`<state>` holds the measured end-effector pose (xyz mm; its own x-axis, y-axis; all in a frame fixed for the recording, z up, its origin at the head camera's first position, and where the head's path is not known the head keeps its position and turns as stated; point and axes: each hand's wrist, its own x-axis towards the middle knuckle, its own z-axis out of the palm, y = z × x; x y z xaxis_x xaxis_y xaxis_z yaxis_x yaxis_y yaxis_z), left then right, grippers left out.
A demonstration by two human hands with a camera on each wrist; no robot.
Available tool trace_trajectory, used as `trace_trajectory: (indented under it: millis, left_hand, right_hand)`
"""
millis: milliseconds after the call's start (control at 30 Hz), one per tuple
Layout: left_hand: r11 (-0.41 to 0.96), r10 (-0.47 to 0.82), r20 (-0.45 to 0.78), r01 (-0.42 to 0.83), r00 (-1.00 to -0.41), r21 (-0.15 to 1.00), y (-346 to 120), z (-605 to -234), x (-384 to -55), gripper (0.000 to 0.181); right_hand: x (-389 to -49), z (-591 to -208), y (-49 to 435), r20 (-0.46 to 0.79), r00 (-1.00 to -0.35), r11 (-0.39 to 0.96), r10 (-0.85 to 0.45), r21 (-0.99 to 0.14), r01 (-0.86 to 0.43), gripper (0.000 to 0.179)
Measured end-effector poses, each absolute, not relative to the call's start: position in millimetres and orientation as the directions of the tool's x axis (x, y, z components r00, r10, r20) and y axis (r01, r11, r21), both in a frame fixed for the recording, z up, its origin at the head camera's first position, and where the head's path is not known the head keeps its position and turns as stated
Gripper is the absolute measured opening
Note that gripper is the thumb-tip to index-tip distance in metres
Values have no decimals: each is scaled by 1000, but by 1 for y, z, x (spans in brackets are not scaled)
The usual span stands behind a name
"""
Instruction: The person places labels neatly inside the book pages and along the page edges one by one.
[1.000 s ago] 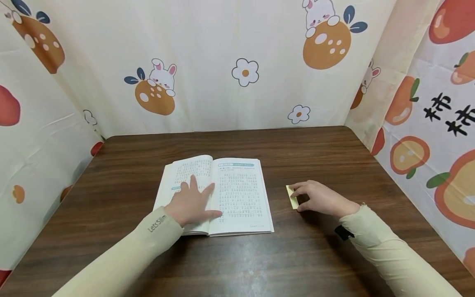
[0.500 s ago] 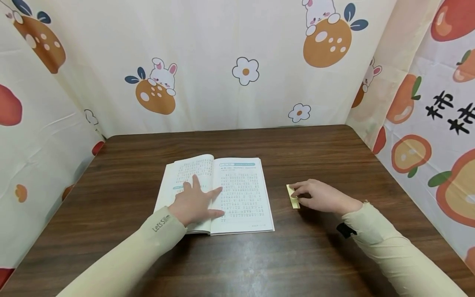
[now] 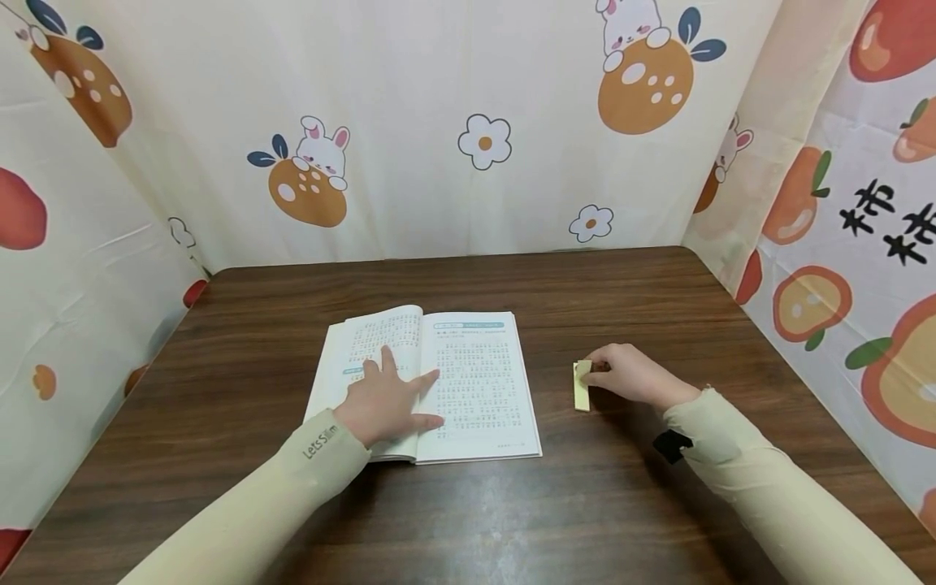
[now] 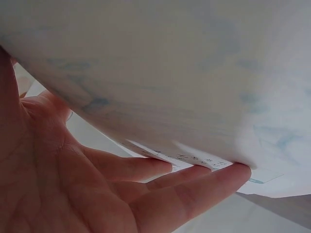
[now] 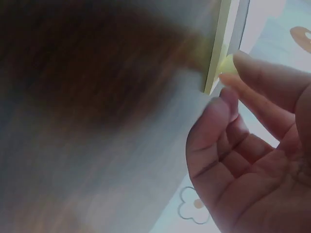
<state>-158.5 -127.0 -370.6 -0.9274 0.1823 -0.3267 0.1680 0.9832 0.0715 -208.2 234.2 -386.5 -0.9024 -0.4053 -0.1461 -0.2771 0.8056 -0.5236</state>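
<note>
An open book (image 3: 478,390) with printed pages lies on the table left of centre. My left hand (image 3: 382,406) rests on it with fingers spread, across the left page and the fold. The left wrist view shows those fingers (image 4: 194,194) straight against the printed paper, under a large curving page (image 4: 146,63). To the book's right lies a narrow yellow sticky note pad (image 3: 581,398). My right hand (image 3: 630,375) pinches its far end between thumb and fingertips. In the right wrist view the pinched yellow paper (image 5: 227,65) stands slightly off the pad; how much is lifted is hard to see.
The dark wooden table (image 3: 468,520) extends around the book and the pad. Patterned curtains hang behind (image 3: 409,146) and at both sides. A black piece (image 3: 671,445) is at my right cuff.
My right hand has drawn its fingertips to the pad's far end and pinches there. The pad has shifted slightly right and straightened. My left hand stays on the book, moved slightly right.
</note>
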Motion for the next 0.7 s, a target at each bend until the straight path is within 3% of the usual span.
trace_trajectory:
  millis: [167, 333, 700]
  left_hand:
    - [983, 181, -326, 168, -928, 67, -127, -370, -159, 79]
    - [984, 179, -329, 166, -927, 68, -127, -370, -158, 79]
    - [980, 199, -313, 182, -929, 83, -127, -367, -156, 77]
  right_hand:
    - [-213, -387, 235, -276, -898, 732, -343, -678, -71, 25]
    - [-216, -391, 233, -361, -871, 564, -334, -817, 122, 21]
    - [-217, -396, 226, -416, -858, 359, -301, -883, 301, 12]
